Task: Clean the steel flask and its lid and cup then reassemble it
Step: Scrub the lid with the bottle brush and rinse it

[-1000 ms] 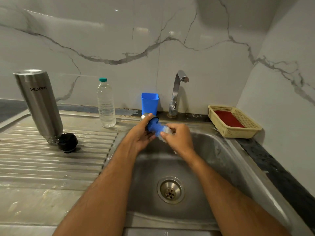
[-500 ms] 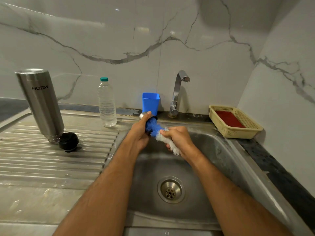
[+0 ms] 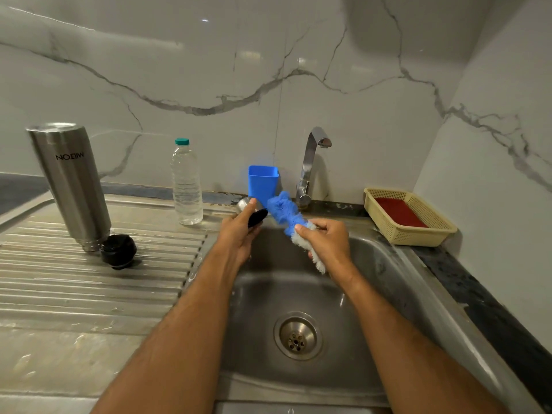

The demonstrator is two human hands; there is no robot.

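The steel flask (image 3: 73, 186) stands upside down on the draining board at the left, with its black lid (image 3: 118, 251) lying beside its mouth. Over the sink's back edge my left hand (image 3: 239, 231) grips the steel cup (image 3: 251, 212), its dark inside facing right. My right hand (image 3: 327, 240) holds a blue and white bottle brush (image 3: 288, 218), its blue bristle head now outside the cup, just to the right of its mouth.
A clear plastic water bottle (image 3: 186, 183) and a blue plastic tumbler (image 3: 263, 180) stand at the back. The tap (image 3: 310, 165) is off above the steel sink (image 3: 388, 288). A beige basket (image 3: 409, 216) with a red pad sits at the right.
The brush head was inside the cup; my right hand has drawn it out and to the right. My left hand has tilted the cup slightly left.
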